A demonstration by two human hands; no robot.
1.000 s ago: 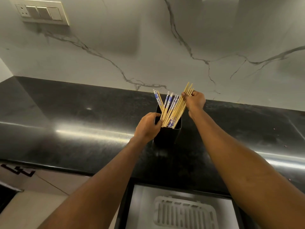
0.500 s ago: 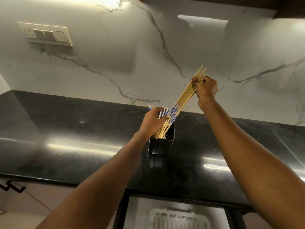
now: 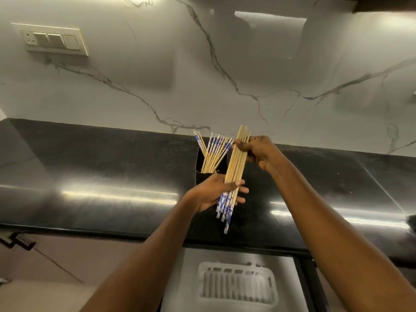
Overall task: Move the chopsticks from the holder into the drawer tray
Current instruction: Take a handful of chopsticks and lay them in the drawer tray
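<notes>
A bundle of wooden chopsticks point(image 3: 234, 174) with blue-and-white patterned ends hangs in the air just in front of the black holder point(image 3: 201, 176). My right hand point(image 3: 262, 153) grips the bundle near its plain upper end. My left hand point(image 3: 216, 191) cups its lower part, thumb across the sticks, the patterned ends pointing down. Several more chopsticks point(image 3: 212, 152) stand in the holder, patterned ends up. The white slotted drawer tray point(image 3: 236, 283) lies in the open drawer below the counter edge.
The black glossy countertop point(image 3: 101, 176) stretches left and right of the holder. A marble backsplash rises behind it, with a switch panel point(image 3: 50, 39) at the upper left. A cabinet handle point(image 3: 15, 240) shows at the lower left.
My right hand has lifted the bundle fully out of the holder and brought it down and nearer. My left hand has left the holder's rim and now supports the bundle's lower part.
</notes>
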